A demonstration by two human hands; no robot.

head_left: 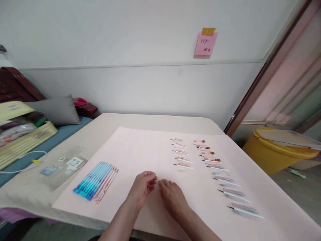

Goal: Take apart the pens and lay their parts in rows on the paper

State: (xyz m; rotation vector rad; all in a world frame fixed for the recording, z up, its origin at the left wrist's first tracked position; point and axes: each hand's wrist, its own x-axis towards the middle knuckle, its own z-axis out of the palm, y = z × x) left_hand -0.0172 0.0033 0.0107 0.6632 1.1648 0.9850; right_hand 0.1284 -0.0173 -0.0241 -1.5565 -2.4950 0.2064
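My left hand [142, 188] rests on the pale pink sheet [140, 150] with its fingers curled inward; I see nothing in them. Beside it, almost touching, my right hand [173, 196] lies palm down with the fingers flat. A bundle of blue and clear pens [96, 181] lies to the left of my hands. To the right, several pen parts are laid out in two columns: white refills with pink labels [182, 154], and brown-capped [207, 152] and grey-capped pieces [233, 190] further right.
Clear plastic packets [66, 165] lie on the beige table cover at left. A yellow case [22, 134] and grey cushion [59, 110] sit on a blue surface beyond. A yellow bucket [276, 150] stands at right. A pink note [205, 43] hangs on the wall.
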